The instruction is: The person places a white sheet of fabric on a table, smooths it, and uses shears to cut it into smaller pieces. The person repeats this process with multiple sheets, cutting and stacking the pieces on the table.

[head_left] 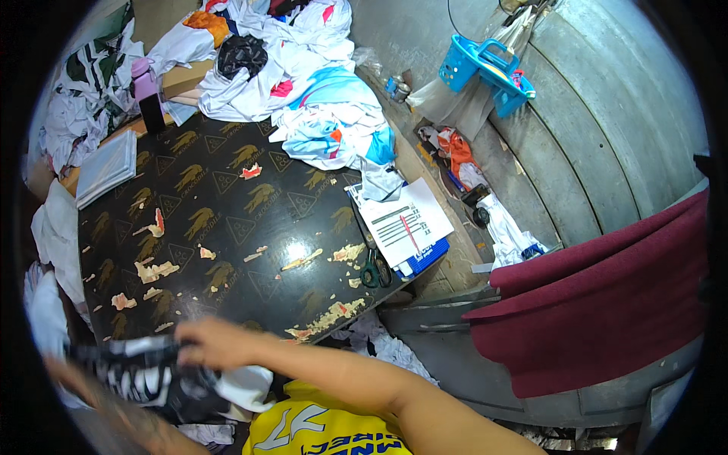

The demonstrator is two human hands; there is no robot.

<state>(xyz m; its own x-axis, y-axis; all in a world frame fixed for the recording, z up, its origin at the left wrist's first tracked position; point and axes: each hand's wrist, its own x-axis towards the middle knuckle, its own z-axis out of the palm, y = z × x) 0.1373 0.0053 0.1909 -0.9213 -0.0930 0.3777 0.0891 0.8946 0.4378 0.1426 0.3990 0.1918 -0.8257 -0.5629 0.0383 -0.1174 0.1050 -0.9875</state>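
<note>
A person's right hand (pixel 216 343) grasps a black-and-white garment (pixel 144 384), a dark table (pixel 254 224) just beyond its fingers (pixel 189 355); whether the blurred left hand (pixel 64 374) grips anything cannot be told.

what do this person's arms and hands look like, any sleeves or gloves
The right hand and right arm are bare: no glove, watch or sleeve in view. The left hand looks bare too; the uncovered left forearm may carry dark markings. A yellow top with white and dark blue print shows between the arms.
</note>
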